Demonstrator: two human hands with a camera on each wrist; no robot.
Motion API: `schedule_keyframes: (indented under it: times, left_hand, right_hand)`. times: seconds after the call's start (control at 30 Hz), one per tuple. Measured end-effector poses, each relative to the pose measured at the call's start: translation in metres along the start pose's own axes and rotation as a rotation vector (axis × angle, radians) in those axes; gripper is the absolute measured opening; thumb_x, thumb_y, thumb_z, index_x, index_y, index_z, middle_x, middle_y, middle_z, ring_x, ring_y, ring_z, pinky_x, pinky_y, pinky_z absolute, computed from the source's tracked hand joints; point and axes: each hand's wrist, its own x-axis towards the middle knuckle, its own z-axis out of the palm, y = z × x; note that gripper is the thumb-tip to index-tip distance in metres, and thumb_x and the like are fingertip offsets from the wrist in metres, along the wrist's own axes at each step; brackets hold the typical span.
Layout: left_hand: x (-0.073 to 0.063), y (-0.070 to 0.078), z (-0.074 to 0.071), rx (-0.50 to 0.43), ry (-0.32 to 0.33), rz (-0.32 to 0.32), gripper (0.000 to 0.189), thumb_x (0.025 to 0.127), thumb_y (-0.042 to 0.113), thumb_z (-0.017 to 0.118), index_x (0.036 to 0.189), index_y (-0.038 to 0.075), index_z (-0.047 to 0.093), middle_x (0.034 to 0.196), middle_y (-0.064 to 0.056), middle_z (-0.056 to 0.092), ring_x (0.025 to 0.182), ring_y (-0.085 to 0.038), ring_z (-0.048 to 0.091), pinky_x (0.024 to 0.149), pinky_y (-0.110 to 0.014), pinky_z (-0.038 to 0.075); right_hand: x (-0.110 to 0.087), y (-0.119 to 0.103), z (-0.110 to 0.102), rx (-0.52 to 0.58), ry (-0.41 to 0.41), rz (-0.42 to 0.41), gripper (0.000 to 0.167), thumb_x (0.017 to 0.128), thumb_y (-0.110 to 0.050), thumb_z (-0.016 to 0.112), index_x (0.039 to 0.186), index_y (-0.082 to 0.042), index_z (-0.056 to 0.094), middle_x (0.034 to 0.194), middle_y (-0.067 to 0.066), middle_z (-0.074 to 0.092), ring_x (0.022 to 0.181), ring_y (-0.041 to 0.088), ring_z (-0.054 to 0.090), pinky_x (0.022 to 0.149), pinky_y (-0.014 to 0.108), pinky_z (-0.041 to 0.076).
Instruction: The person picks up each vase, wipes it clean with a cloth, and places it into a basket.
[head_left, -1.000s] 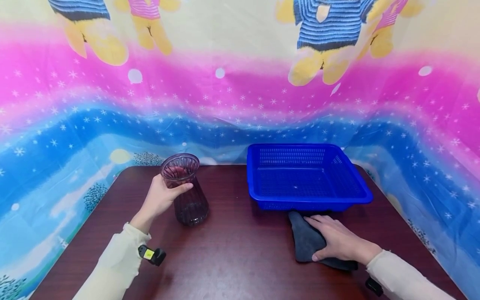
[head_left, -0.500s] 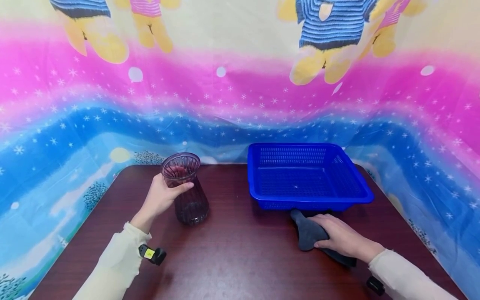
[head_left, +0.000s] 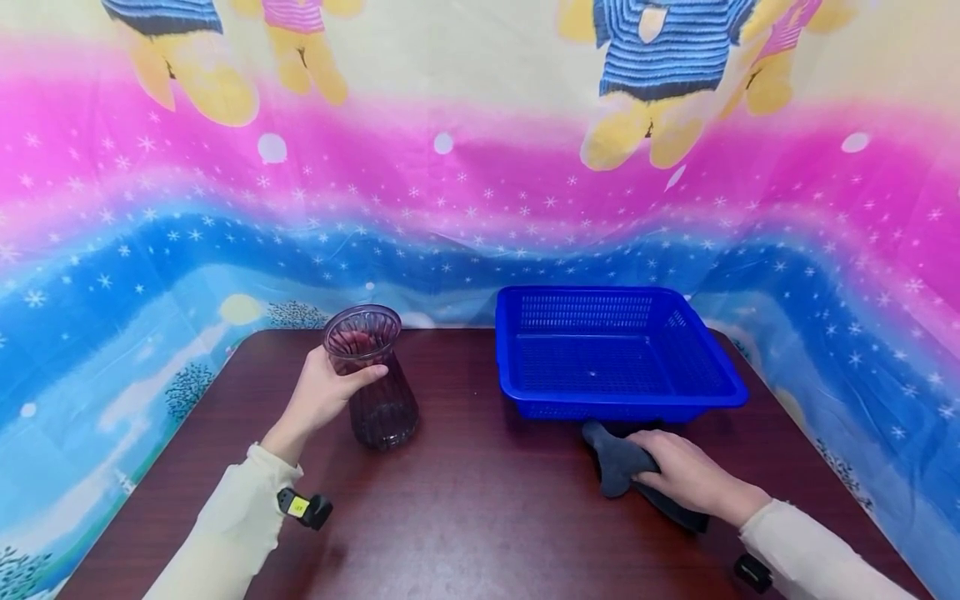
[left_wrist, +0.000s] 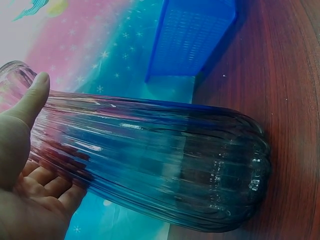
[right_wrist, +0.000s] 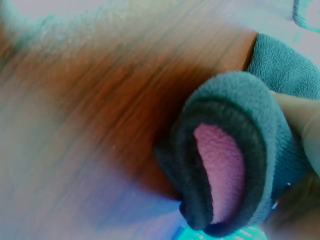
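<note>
My left hand (head_left: 318,396) grips a ribbed, purple-tinted glass vase (head_left: 384,412) just below its flared rim. The thumb lies across the front of the neck, and the fingers show through the glass in the left wrist view, where the vase body (left_wrist: 150,155) reaches toward the tabletop. On the right, my right hand (head_left: 693,475) pinches a dark grey cloth (head_left: 621,468), bunched up in front of the basket. Seen from the right wrist, the cloth (right_wrist: 260,100) folds over into a loop with a pink patch (right_wrist: 220,165) inside; most of the fingers are hidden there.
A blue perforated plastic basket (head_left: 622,400) stands at the back right of the brown table (head_left: 465,508), close behind the cloth. A printed cloth backdrop (head_left: 465,200) surrounds the table's far edge and sides.
My right hand has gathered the cloth from lying flatter into a narrower bunch, its near-left flap drawn up off the table. The left hand and the vase have stayed where they were.
</note>
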Motion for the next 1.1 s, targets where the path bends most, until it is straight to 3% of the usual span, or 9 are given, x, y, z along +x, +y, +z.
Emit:
schedule_keyframes:
  times: [0.27,0.5,0.87,1.1]
  left_hand:
    - [-0.001,-0.002,0.001,-0.002,0.0,-0.003,0.042,0.087,0.017,0.081,0.121,0.0,0.065,0.114,-0.02,0.072,0.092,0.005,0.065,0.085,-0.012,0.052]
    - [-0.002,0.002,0.0,0.047,0.022,-0.008,0.042,0.085,0.025,0.083,0.119,0.004,0.069,0.111,-0.016,0.075,0.09,0.007,0.065,0.085,-0.013,0.051]
    - [-0.003,0.004,-0.002,0.129,0.044,-0.028,0.044,0.083,0.032,0.085,0.117,0.007,0.071,0.11,-0.013,0.077,0.088,0.008,0.064,0.083,-0.015,0.051]
    - [-0.004,0.003,0.0,0.14,0.039,-0.023,0.045,0.086,0.033,0.082,0.12,0.006,0.068,0.114,-0.014,0.075,0.093,0.011,0.061,0.085,-0.012,0.05]
  right_hand:
    - [-0.001,-0.002,-0.001,0.018,0.029,0.043,0.027,0.084,-0.025,0.082,0.108,-0.029,0.071,0.098,-0.015,0.07,0.093,0.009,0.067,0.076,0.035,0.055]
    - [-0.002,0.0,-0.003,0.037,0.033,0.079,0.03,0.083,-0.029,0.082,0.111,-0.027,0.071,0.1,-0.014,0.072,0.09,0.005,0.067,0.072,0.029,0.054]
    - [-0.002,-0.011,-0.004,0.093,0.052,0.069,0.029,0.089,-0.039,0.077,0.112,-0.023,0.069,0.097,-0.014,0.071,0.085,0.002,0.066,0.069,0.026,0.054]
    - [-0.003,-0.019,-0.004,0.08,0.083,0.031,0.017,0.094,-0.034,0.072,0.106,-0.024,0.065,0.092,-0.015,0.067,0.084,0.001,0.063,0.067,0.027,0.051]
